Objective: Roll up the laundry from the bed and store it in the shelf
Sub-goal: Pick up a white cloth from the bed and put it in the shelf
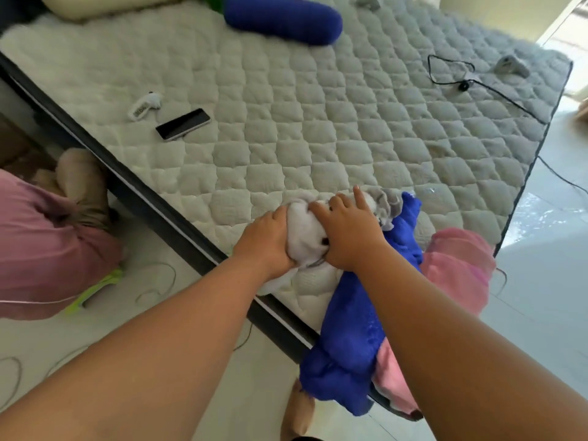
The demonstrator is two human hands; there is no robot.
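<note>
Starting at the far left of the frame: a second person in pink (pixel 41 246) is crouched on the floor beside the bed (pixel 286 128), well apart from my work. Up on the quilt, left of centre, a phone (pixel 183 124) lies flat with a small white gadget (pixel 144 105) just beside it. No basket, bin or shelf anywhere in view, so I've no container to report, and I can't tell where the shelf stands.

Centre now, near the bed's lower edge: my left hand (pixel 267 241) is cupped round the near end of the white cloth (pixel 305 232), fingers curled in, thumb tucked under the bundle. My right hand (pixel 348 232) lies on top, palm down, fingers spread and only loosely bent, pressing more than pinching. Both have the white cloth between them, bunched into a soft lump with a grey frilled edge (pixel 388 202) poking out past my right fingertips.

This stuff looks light, limp, nothing fragile about it. It won't slip, I'd say, but it will spring loose if I let go. Best hold, I reckon: pin both ends and roll with flat palms, keeping that frilled edge tucked in.

Right of centre, the blue cloth (pixel 353 329) lies under my right forearm and droops over the bed's edge. The pink cloth (pixel 458 268) sits beside it. Both are unrolled.

Upper frame: a blue bolster (pixel 283 19), and at far right a black cable (pixel 471 81).
</note>
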